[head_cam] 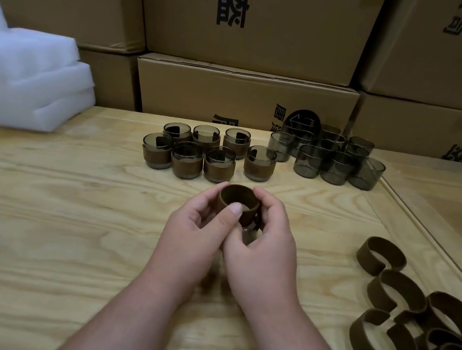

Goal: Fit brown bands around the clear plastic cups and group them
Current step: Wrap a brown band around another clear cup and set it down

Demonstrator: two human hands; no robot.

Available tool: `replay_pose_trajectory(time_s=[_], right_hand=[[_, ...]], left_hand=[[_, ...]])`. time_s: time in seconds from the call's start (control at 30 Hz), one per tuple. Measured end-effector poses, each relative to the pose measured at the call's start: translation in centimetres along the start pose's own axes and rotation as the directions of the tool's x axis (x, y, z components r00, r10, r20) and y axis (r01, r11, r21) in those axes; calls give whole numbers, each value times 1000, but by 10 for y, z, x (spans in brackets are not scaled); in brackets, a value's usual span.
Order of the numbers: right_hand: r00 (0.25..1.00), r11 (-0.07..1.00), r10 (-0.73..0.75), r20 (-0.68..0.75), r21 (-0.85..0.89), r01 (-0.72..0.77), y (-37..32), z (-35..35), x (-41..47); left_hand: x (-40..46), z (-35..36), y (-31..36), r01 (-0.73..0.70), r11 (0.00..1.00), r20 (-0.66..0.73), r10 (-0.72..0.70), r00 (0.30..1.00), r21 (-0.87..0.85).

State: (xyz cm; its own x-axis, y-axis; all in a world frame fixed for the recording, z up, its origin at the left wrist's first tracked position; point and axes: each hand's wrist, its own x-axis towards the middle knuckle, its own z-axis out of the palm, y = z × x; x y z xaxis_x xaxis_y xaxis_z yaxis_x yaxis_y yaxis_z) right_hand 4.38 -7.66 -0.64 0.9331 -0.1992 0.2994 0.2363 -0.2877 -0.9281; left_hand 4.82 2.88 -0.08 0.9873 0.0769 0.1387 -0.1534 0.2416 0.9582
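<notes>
both hands [200, 236] [267, 248] grip one brown band [238, 205] (cup beneath mostly hidden); banded cups [206, 152] stand just beyond.

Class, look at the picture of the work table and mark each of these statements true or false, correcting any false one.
1. Both hands hold a brown band at the table's middle. True: the left hand and right hand grip it together.
2. Seven banded cups stand grouped together. True.
3. The unbanded cups stand to the left of the banded ones. False: they stand to the right.
4. Loose bands lie at the table's right side. True.
5. White foam sits at the far right. False: it sits at the far left.
</notes>
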Motion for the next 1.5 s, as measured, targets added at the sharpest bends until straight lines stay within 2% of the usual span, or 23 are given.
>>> replay_pose_trajectory(time_s=[0.17,0.3,0.5,0.63,0.83,1.13,1.37,1.5], right_hand=[[990,989,-128,-55,-79,124,1,1,-1],[958,963,-250,-141,-136,232,2,1,0],[954,967,-254,-163,-56,248,1,1,-2],[969,978,-201,-147,27,207,2,0,-2],[963,977,-202,-179,-101,187,-2,-2,-4],[975,998,-46,-219,-61,33,-4,-7,-2],[961,990,134,-241,75,-119,5,-13,5],[965,983,158,-211,128,-133,5,-14,5]], left_hand=[[2,-2,0,-31,998,-27,30,999,-54],[1,-2,-1,-82,997,-89,83,993,8],[-1,-4,0,-119,993,-128,120,985,16],[0,-6,1,-117,993,-139,120,983,26],[-1,-7,2,-84,993,-117,93,989,78],[2,-9,-2,-18,979,-89,37,995,203],[4,-8,-6,-8,900,-38,27,999,436],[2,-9,-6,-13,835,9,9,1000,550]])
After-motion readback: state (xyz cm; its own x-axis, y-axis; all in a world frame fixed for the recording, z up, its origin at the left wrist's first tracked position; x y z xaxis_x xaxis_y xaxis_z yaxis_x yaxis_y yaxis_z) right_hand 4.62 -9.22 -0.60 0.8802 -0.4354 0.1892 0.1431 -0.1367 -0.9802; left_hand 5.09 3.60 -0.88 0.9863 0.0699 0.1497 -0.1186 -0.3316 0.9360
